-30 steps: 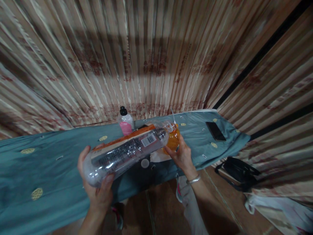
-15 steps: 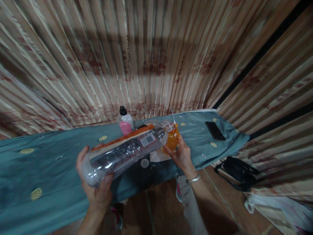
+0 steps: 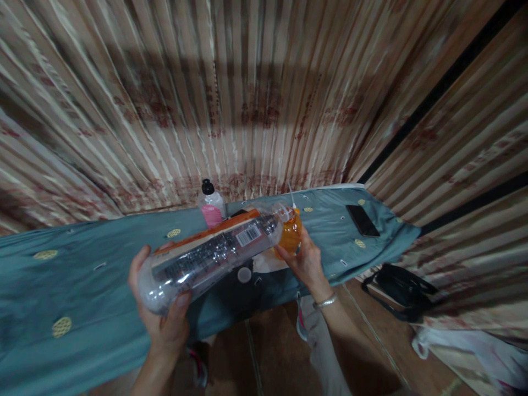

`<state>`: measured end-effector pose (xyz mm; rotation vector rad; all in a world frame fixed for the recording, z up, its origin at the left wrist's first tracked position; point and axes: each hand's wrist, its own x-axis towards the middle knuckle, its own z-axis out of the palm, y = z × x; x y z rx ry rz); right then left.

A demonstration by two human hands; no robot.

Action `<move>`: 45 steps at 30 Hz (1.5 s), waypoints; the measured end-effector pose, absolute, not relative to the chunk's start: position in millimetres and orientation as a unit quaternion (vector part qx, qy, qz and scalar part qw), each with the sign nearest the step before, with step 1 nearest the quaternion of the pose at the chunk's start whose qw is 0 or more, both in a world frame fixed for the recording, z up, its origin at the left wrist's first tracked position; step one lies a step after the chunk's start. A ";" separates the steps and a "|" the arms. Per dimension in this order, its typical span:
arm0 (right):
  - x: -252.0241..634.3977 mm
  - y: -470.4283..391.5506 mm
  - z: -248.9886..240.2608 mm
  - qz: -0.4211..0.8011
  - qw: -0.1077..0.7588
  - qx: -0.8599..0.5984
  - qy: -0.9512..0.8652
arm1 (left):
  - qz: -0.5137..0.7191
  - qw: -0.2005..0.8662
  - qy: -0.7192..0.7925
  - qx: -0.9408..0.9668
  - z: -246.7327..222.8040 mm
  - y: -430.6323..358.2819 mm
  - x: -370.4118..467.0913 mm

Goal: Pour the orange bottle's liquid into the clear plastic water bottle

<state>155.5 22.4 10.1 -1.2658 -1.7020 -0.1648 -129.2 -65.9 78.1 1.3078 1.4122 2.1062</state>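
Left hand [image 3: 165,324] grips base of large clear bottle [image 3: 206,258], long axis slanting toward orange bottle [image 3: 291,236]; mouth at orange bottle's top, contact unclear. Right hand [image 3: 309,261], nearer mouth, grips orange bottle.

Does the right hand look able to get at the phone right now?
Probably not while the right hand holds the orange bottle; otherwise, nothing seems to block its way to the phone.

Teal cloth [image 3: 99,291] (yellow pineapple-like motifs)
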 end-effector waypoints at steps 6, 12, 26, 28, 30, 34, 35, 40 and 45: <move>156.8 22.9 8.5 -0.032 0.465 -0.548 -0.695 | 0.719 0.131 0.512 0.451 79.2 -67.2 -128.8; 157.5 22.5 9.0 -0.033 0.469 -0.542 -0.696 | 0.742 0.158 0.484 0.436 78.9 -67.3 -129.5; 156.6 22.0 10.6 -0.028 0.467 -0.545 -0.696 | 0.743 0.150 0.487 0.435 77.0 -65.6 -130.3; 156.7 21.9 10.6 -0.023 0.464 -0.547 -0.696 | 0.742 0.144 0.490 0.434 76.5 -64.9 -130.1; 156.6 21.8 10.7 -0.020 0.464 -0.549 -0.695 | 0.738 0.140 0.496 0.435 76.4 -64.9 -129.8; 156.5 21.7 11.0 -0.024 0.464 -0.550 -0.694 | 0.730 0.145 0.495 0.448 76.1 -66.2 -130.3; 156.4 21.7 11.1 -0.025 0.463 -0.552 -0.693 | 0.728 0.145 0.495 0.451 75.9 -66.6 -130.6; 155.4 21.9 10.9 -0.032 0.466 -0.551 -0.691 | 0.728 0.150 0.494 0.451 73.9 -66.5 -132.2; 154.8 22.1 11.2 -0.040 0.470 -0.545 -0.693 | 0.732 0.152 0.492 0.446 73.2 -65.6 -132.6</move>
